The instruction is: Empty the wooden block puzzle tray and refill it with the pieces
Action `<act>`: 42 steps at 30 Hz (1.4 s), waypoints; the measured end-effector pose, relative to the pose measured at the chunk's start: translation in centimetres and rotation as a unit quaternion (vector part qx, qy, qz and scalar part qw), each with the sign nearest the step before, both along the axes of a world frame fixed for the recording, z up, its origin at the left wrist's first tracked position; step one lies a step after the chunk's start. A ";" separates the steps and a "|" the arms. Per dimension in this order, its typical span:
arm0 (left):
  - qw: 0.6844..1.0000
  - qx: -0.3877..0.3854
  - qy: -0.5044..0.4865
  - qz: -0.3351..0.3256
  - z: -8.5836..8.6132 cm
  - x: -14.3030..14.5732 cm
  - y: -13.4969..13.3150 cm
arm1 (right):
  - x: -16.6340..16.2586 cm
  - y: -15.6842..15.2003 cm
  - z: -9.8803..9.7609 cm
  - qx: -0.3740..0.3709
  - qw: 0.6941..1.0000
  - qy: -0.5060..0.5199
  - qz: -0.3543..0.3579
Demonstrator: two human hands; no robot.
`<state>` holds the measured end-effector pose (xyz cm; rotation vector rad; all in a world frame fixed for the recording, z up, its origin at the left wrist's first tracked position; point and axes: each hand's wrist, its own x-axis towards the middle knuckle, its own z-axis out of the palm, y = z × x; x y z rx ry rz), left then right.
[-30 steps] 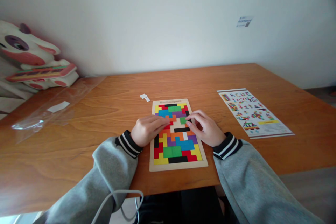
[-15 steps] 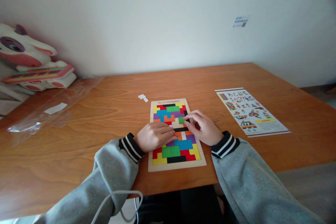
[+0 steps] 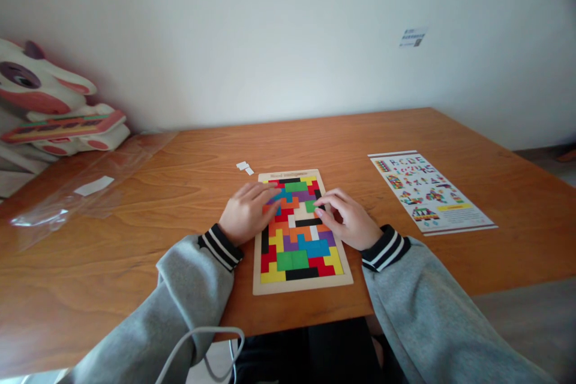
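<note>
A wooden tray puzzle [image 3: 258, 285] lies in front of me, mostly filled with coloured block pieces. At its right side, the thumb and fingertips of my right hand [image 3: 346, 219] curl together at the edge of a small green puzzle piece [image 3: 309, 207], partly covering it. Beside that piece, pale bare tray and a black bar piece [image 3: 309, 222] show. My left hand [image 3: 246, 209] spreads over the upper left of the tray, thumb apart from the fingers. Its fingertips are over a blue piece [image 3: 284, 195]; whether they touch it is unclear.
To the right lies a printed pattern sheet [image 3: 432, 195]. White paper scraps [image 3: 245, 167] sit behind the tray, and a clear plastic bag [image 3: 58, 216] lies on the left. A toy keyboard [image 3: 67, 126] stands at the far left. A pale cable [image 3: 202, 331] hangs near my left sleeve.
My left hand has shifted left and away from me, uncovering the middle of the puzzle, and its fingers have spread. My right hand stays nearly still at the green piece.
</note>
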<state>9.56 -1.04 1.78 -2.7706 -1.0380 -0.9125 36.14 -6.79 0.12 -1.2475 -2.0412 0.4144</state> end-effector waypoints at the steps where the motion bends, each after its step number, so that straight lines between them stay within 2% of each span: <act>1: 0.999 -0.011 0.003 0.050 -0.3 -0.7 0.8 | 0.0 0.0 0.0 0.001 1.000 -0.001 0.001; 4: 0.991 -0.047 0.025 0.119 -1.5 -2.8 3.5 | 0.0 0.0 -0.2 0.005 1.000 0.001 0.003; 8: 0.984 -0.096 0.057 0.139 -2.9 -4.7 5.3 | 0.0 0.0 -0.2 0.007 1.000 0.004 0.004; 12: 0.985 -0.106 0.048 0.130 -2.6 -4.5 5.0 | 0.0 0.0 -0.1 0.009 1.000 0.003 0.002; 17: 0.990 -0.072 0.028 0.119 -2.3 -3.7 5.2 | 0.0 0.0 -0.1 0.003 1.000 -0.001 0.003; 22: 0.988 -0.105 0.054 0.097 -2.9 -3.8 6.1 | 0.1 0.1 -0.2 0.000 1.000 -0.002 0.001; 28: 0.988 -0.103 0.013 0.111 -2.3 -3.8 5.4 | 0.0 0.0 -0.2 0.000 1.000 -0.001 -0.002; 37: 0.996 -0.049 -0.021 0.067 -2.8 -4.2 5.7 | 0.1 0.1 -0.3 0.006 1.000 -0.002 0.000; 42: 0.995 -0.005 0.016 0.097 -2.5 -4.4 5.1 | 0.0 0.1 -0.3 0.003 1.000 -0.002 -0.003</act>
